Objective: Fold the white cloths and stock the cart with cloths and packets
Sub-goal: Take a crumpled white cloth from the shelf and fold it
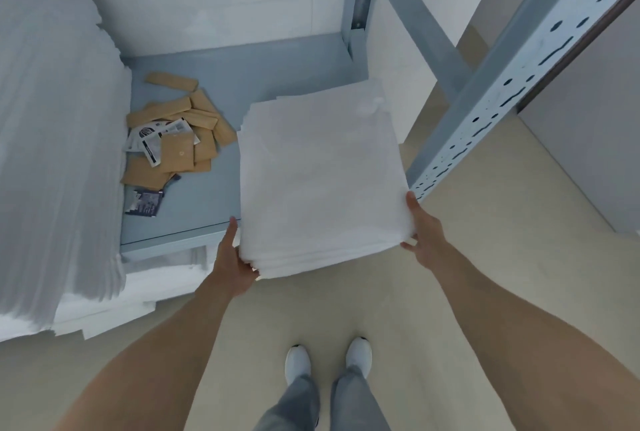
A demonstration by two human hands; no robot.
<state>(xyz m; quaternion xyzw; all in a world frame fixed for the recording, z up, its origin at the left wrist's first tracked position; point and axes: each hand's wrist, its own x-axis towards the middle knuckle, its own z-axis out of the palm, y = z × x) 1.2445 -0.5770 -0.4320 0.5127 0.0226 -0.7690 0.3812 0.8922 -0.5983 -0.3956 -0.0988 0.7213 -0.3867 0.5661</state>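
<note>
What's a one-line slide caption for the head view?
Both hands, left and right, grip a stack of folded white cloths on the cart shelf beside scattered packets.

A thick square stack of folded white cloths (322, 174) lies flat on the grey-blue metal cart shelf (221, 91), its near edge overhanging. Left of it, a loose heap of tan and printed packets (176, 139).

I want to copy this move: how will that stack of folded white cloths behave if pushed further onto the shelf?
The stack of folded cloths probably slides as one block, since both the left hand and the right hand brace its near corners. Its layered edges look soft, so upper cloths may shift. Its near edge overhangs the shelf and could sag.
</note>
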